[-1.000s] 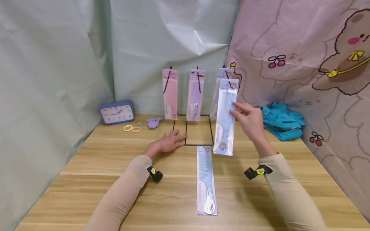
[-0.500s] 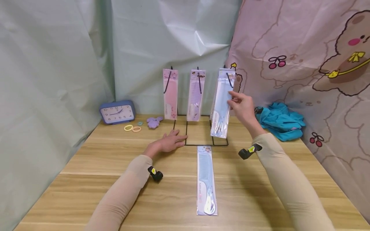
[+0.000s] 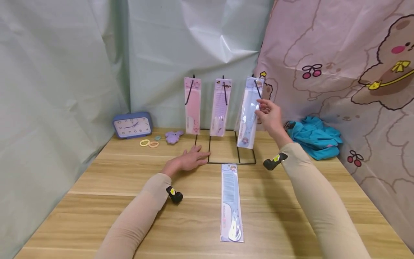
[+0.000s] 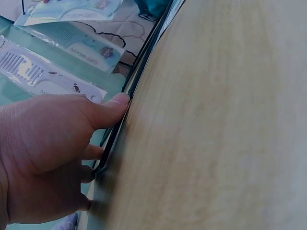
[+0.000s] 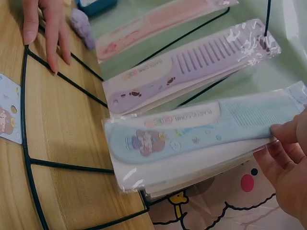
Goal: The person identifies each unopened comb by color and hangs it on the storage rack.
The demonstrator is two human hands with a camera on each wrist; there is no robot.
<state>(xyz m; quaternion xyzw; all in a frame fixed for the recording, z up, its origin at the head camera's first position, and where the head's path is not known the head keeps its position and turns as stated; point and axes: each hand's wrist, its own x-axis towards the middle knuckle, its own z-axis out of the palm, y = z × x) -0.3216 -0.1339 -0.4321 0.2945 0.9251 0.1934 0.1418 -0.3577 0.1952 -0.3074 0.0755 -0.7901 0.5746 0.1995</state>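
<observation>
My right hand (image 3: 271,114) pinches the right edge of a packaged light-blue comb (image 3: 247,117) between thumb and fingers. This pack hangs on the right hook of a black wire rack (image 3: 231,163), in front of another blue pack seen behind it in the right wrist view. My left hand (image 3: 189,159) rests at the left of the rack's base, fingers spread, its thumb (image 4: 115,106) touching the wire. A packaged purple comb (image 3: 220,111) hangs on the middle hook, a packaged pink comb (image 3: 193,108) on the left one. Another packaged blue comb (image 3: 230,212) lies flat before the rack.
A blue clock (image 3: 132,126) stands at the back left. Beside it lie two hair ties (image 3: 153,144), a small teal ring (image 3: 157,138) and a purple plush-like item (image 3: 173,137). Teal cloth (image 3: 315,138) is bunched at the back right. Curtains hang behind the wooden table (image 3: 181,223).
My right hand has moved the blue comb pack back and up along the right hook, against the pack behind. The left hand has stayed on the rack base.
</observation>
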